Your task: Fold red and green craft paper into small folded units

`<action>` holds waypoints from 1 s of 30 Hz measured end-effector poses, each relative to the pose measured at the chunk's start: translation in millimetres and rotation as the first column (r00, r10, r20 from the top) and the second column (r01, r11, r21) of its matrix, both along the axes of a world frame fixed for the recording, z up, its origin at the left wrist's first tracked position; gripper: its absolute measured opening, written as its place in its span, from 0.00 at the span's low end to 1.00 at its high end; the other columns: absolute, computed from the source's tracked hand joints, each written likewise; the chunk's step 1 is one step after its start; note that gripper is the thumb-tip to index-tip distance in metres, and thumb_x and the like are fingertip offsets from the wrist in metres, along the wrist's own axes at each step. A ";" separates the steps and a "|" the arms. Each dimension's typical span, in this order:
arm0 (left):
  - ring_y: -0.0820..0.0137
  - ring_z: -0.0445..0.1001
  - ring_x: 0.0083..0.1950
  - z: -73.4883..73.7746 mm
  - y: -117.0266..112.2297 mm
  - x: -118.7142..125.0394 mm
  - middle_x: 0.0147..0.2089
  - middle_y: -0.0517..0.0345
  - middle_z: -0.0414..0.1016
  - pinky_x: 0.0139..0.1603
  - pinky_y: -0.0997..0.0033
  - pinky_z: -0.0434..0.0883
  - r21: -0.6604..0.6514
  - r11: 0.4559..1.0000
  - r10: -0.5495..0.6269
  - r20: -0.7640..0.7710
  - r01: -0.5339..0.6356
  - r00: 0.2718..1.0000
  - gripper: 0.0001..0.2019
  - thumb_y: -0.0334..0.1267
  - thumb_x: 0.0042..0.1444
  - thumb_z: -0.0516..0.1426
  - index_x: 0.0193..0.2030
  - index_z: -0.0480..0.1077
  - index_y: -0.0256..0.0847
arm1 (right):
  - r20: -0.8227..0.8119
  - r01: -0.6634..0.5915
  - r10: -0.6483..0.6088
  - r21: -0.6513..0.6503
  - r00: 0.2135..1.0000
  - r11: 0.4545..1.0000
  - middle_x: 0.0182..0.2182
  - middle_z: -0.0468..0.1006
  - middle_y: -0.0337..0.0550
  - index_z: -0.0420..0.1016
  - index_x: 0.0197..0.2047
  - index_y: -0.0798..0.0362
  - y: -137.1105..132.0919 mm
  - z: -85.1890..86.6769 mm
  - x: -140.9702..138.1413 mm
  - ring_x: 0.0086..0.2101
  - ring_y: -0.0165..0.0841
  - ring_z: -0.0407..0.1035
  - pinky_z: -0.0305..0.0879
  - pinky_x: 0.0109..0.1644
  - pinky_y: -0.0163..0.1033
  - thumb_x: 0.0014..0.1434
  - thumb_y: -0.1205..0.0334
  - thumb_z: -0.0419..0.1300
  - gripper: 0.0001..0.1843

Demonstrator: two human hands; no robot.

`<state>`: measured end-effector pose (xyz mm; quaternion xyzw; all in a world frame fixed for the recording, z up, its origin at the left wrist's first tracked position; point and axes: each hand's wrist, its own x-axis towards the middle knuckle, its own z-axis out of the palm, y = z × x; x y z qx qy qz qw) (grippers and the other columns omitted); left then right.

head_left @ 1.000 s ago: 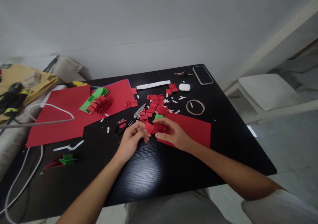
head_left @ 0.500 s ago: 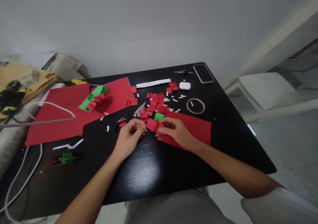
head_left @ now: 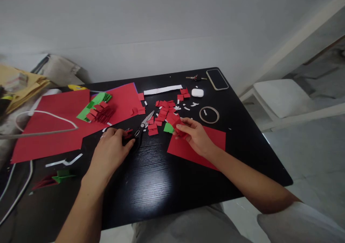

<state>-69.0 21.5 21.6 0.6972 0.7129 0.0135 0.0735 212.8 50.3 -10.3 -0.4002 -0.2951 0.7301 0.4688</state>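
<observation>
Small folded red paper pieces [head_left: 173,120] are pinched in my right hand [head_left: 194,134], above a red paper sheet [head_left: 208,137] on the black table. My left hand [head_left: 111,147] reaches low over the table with thumb and index finger apart. A small red paper scrap [head_left: 128,133] lies between those fingertips, right beside the black handles of the scissors [head_left: 143,126]; the other fingers are partly hidden. The scissors rest with blades pointing away, next to a heap of red folded pieces [head_left: 165,110]. A green paper piece [head_left: 168,128] lies just left of my right hand.
Red sheets [head_left: 59,117] lie at left beneath a green-and-red folded stack [head_left: 99,110]. A white strip [head_left: 163,90], earbud case [head_left: 197,92], phone [head_left: 217,79], keys [head_left: 196,78] and tape ring [head_left: 209,115] are farther back. A white cable [head_left: 54,135] crosses the left side.
My left hand has moved left, away from the red pieces, to the scrap beside the scissors handles. My right hand keeps hold of the red pieces, now tilted up. The view has shifted slightly.
</observation>
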 end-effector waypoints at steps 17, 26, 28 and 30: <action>0.56 0.80 0.42 4.5 0.6 0.7 0.43 0.49 0.80 0.42 0.61 0.73 0.008 0.997 0.063 0.436 -0.074 0.898 0.19 0.55 0.62 0.55 0.49 0.68 0.43 | -0.026 0.065 -0.064 0.038 0.998 0.997 0.34 0.83 0.40 0.81 0.36 0.51 8.0 2.4 5.8 0.34 0.32 0.77 0.77 0.44 0.42 0.50 0.60 0.76 0.11; 0.67 0.72 0.33 6.4 -10.7 20.5 0.38 0.59 0.75 0.35 0.69 0.67 -0.010 0.985 -0.140 0.520 0.171 0.843 0.13 0.50 0.64 0.58 0.47 0.69 0.44 | 0.048 0.183 -0.191 0.130 0.980 0.974 0.36 0.82 0.40 0.78 0.37 0.48 13.7 12.1 12.5 0.39 0.38 0.80 0.77 0.48 0.48 0.52 0.59 0.73 0.11; 0.67 0.72 0.33 8.1 -10.6 18.3 0.38 0.59 0.75 0.35 0.68 0.67 -0.020 0.981 -0.161 0.489 0.195 0.857 0.13 0.49 0.64 0.57 0.47 0.69 0.44 | 0.046 0.206 -0.215 0.147 0.976 0.967 0.37 0.82 0.40 0.78 0.38 0.48 15.2 13.8 14.2 0.41 0.39 0.80 0.77 0.50 0.48 0.52 0.59 0.73 0.11; 0.65 0.73 0.34 9.5 -10.5 17.2 0.39 0.58 0.76 0.36 0.67 0.68 -0.027 0.978 -0.169 0.486 0.208 0.858 0.13 0.50 0.63 0.57 0.47 0.69 0.44 | 0.046 0.218 -0.227 0.157 0.973 0.963 0.37 0.82 0.40 0.77 0.38 0.48 16.2 15.1 15.4 0.42 0.39 0.80 0.77 0.51 0.49 0.52 0.58 0.73 0.12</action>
